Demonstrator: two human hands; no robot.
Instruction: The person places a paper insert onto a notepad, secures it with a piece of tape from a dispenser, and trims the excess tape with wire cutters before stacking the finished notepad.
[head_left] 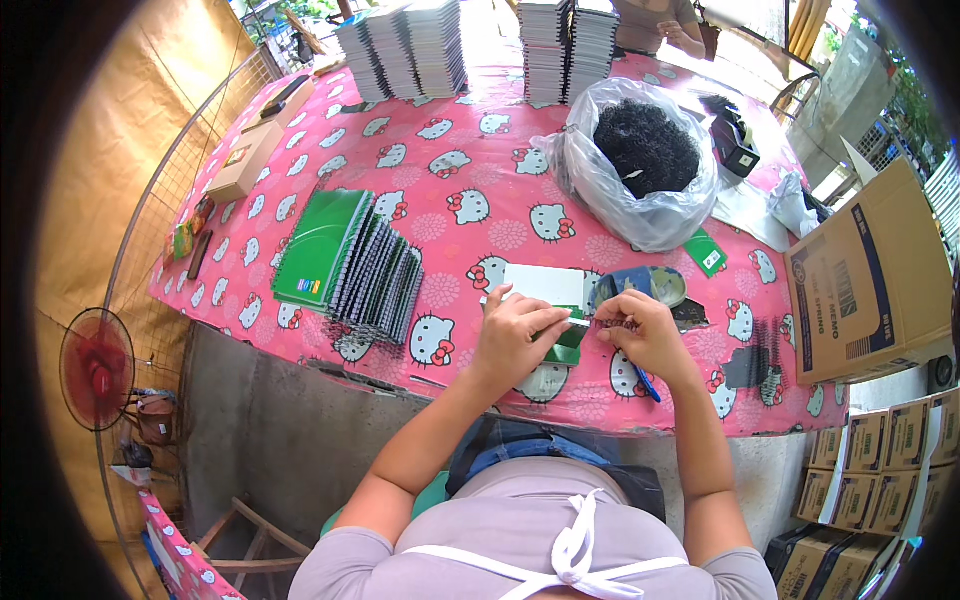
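Note:
At the near side of the table, my left hand [520,335] closes over a small green-covered notebook [566,350], holding it by its edge. Its white page [547,285] lies beyond that hand. My right hand [645,332] pinches a thin, dark piece at the notebook's right edge. It looks like a black spiral coil [612,323], mostly covered by the fingers. Just beyond the right hand sits a shallow blue patterned dish [648,284]. A blue pen [650,388] lies below that hand.
Green spiral notebooks [350,265] are stacked to the left. A clear plastic bag [640,225] holds a mass of black coils [648,148]. Tall notebook stacks [405,50] stand at the back. A cardboard box [870,280] is on the right, and a person [655,28] is beyond the table.

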